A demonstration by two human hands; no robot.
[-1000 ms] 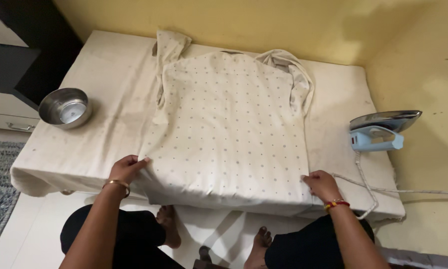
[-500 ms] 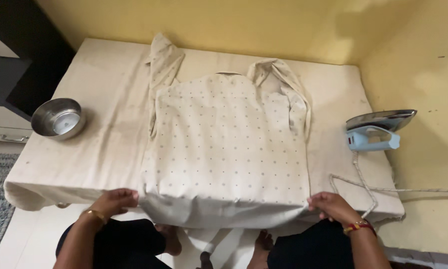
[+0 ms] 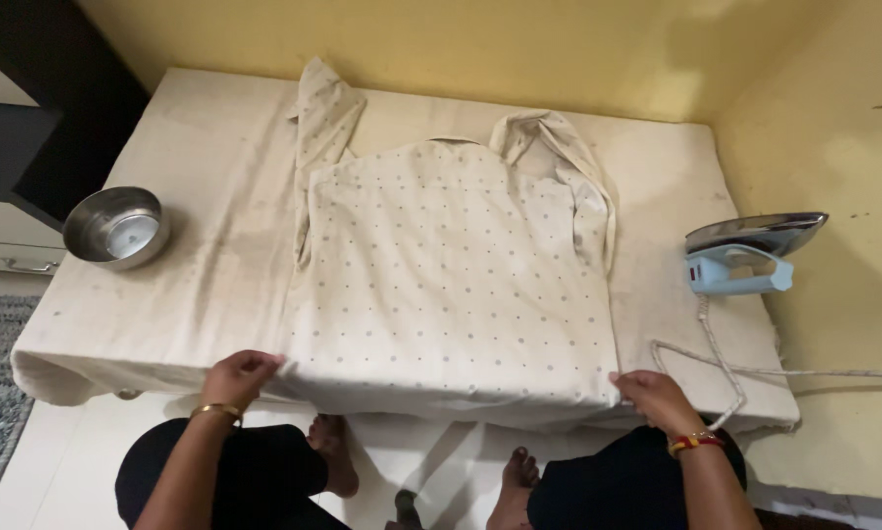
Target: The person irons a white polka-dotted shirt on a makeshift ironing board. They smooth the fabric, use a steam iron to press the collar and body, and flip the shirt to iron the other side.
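- Cream cotton garment with small grey dots [image 3: 451,285] lies flat on the sheet-covered desk [image 3: 186,285], sleeves folded up towards the yellow wall [image 3: 559,39], hem at the near edge.
- Half a second earlier that hem hung lower over the edge; now it sits drawn back up along the desk's edge and the cloth looks smoother.
- Left hand [image 3: 237,378], gold bangle at the wrist, has its fingers closed on the garment's near left corner.
- Right hand [image 3: 657,397], red and gold bangle at the wrist, pinches the near right corner, forearm angled inward.
- Round steel bowl [image 3: 117,226] stands well apart at left; pale blue electric iron [image 3: 745,255] stands upright at right, its cord [image 3: 721,358] trailing towards the right hand.
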